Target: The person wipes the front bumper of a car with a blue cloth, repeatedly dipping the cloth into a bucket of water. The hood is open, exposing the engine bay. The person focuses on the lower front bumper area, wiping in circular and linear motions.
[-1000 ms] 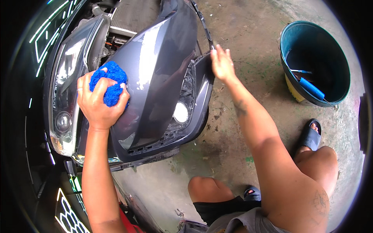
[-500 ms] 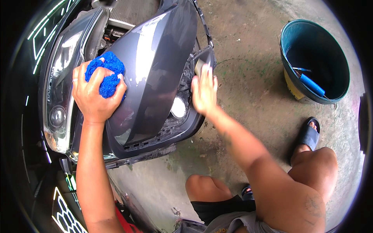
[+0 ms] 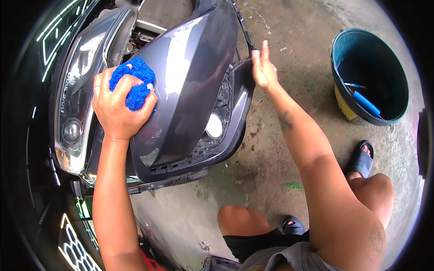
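A bright blue, fluffy microfibre cloth (image 3: pixel 141 72) is bunched under the curled fingers of my left hand (image 3: pixel 118 108). It presses against the dark grey car bumper (image 3: pixel 203 67), just right of the headlight (image 3: pixel 74 99). My right hand (image 3: pixel 264 70) lies along the bumper's outer edge, fingers fairly straight and pointing away from me. The tan pad under its fingers half a second ago is now hidden, apparently between hand and bumper. Nearer me, a round white lamp (image 3: pixel 213 125) sits in the lower bumper opening.
A dark teal bucket (image 3: pixel 337 49) stands on the stained concrete floor (image 3: pixel 289 40) at the right, with a blue-handled tool (image 3: pixel 366 104) inside. My sandalled foot (image 3: pixel 360 160) is close to it. A radiator (image 3: pixel 167 11) shows at the far end behind the bumper.
My right hand has slid outward and away from me, from the lower opening to the bumper's outer edge. The tan pad has gone out of sight. My left hand keeps its place on the bumper.
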Motion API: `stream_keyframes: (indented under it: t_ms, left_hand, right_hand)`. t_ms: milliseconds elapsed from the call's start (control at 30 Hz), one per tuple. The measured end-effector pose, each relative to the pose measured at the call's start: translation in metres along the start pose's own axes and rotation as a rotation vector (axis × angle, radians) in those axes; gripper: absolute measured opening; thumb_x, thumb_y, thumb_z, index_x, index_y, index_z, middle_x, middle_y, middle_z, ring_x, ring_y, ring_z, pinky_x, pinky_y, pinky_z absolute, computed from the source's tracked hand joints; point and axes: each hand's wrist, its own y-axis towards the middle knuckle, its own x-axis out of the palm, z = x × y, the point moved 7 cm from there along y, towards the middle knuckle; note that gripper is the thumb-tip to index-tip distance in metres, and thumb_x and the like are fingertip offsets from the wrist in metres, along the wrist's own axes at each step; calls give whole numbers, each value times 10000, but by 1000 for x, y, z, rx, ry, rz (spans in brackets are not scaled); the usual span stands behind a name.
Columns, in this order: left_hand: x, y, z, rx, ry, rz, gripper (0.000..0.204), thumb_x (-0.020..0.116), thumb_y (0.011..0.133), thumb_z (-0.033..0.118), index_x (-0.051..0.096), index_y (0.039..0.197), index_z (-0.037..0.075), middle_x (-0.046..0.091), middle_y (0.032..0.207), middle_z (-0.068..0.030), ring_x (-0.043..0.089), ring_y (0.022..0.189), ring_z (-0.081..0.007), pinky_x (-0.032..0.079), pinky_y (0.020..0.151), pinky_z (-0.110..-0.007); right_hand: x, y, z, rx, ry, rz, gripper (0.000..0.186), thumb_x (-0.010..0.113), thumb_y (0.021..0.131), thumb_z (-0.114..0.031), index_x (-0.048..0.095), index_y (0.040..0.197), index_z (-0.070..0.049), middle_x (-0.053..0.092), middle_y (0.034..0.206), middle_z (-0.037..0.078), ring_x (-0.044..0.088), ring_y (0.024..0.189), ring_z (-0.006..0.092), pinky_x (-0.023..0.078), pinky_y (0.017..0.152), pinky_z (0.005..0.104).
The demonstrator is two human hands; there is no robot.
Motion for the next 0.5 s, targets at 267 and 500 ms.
stream_keyframes:
  t_ms: [267, 500]
  left_hand:
    - [-1, 4, 2, 16, 24, -9, 259, 934, 755, 162, 744, 924, 112, 798, 1219, -168, 699, 1103, -410, 566, 984, -530]
    - [1, 7, 4, 25, 28, 35, 265, 936, 704, 232, 753, 884, 166, 726, 1131, -138, 697, 1059, -397, 589, 884, -497]
  right_hand:
    - [8, -59, 17, -181, 28, 60, 617, 406, 1234, -386, 382, 1766, -75, 503, 1764, 194, 422, 1675, 359, 308, 1355, 585]
    - [70, -179, 12, -199, -274, -104, 685, 461, 1211, -369, 286, 1822, -113, 298, 1885, 140, 177, 1767, 390, 180, 1388, 665]
